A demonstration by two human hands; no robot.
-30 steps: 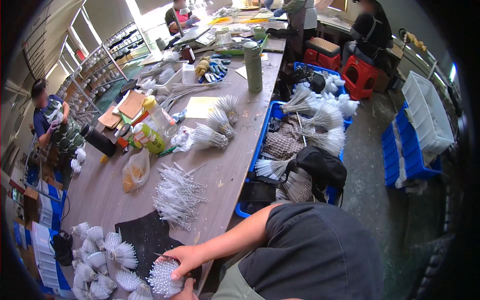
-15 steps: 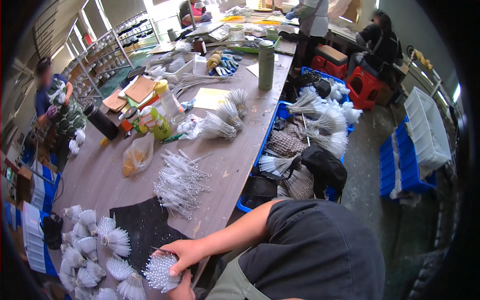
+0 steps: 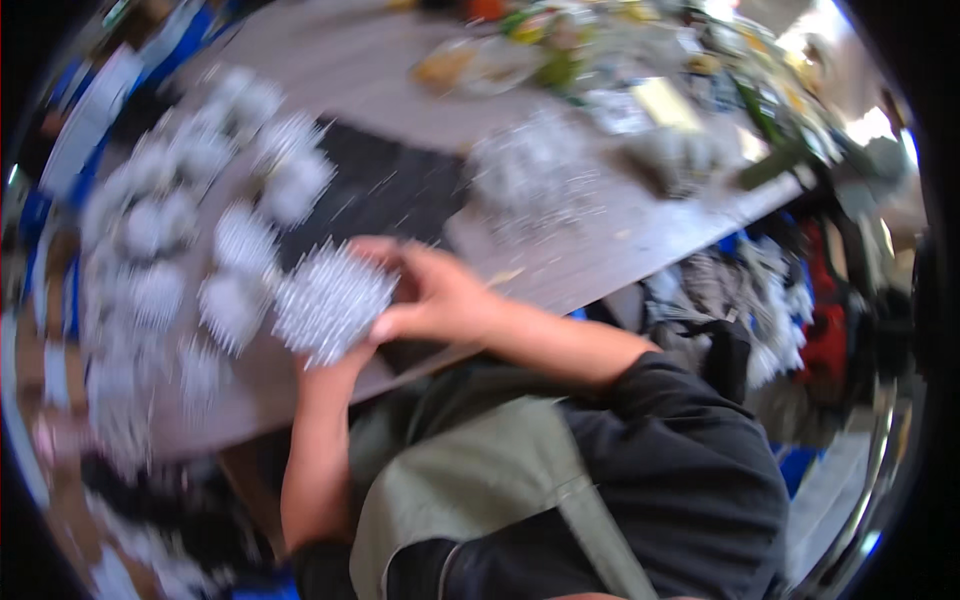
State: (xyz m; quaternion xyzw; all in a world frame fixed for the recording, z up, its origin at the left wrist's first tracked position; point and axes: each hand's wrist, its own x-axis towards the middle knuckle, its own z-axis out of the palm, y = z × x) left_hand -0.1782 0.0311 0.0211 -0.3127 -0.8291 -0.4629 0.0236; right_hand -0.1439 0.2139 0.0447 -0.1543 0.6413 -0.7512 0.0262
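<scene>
Grey-brown tabletop [image 3: 350, 80], red stool [image 3: 826, 345] beyond; right hand [image 3: 430, 295] clamps bristly bundle [image 3: 333, 303] (left hand [image 3: 328, 366] mostly hidden, grip unclear).

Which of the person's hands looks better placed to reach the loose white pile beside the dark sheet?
Probably the right hand: it is nearer the loose white pile, on that side of the held bundle. The left hand, mostly hidden by the bundle, sits farther off.

Our right hand [image 3: 432, 298] holds a white bundle [image 3: 334, 302]
Left hand [image 3: 332, 368] at its six o'clock, black sheet [image 3: 375, 190] at one.
</scene>
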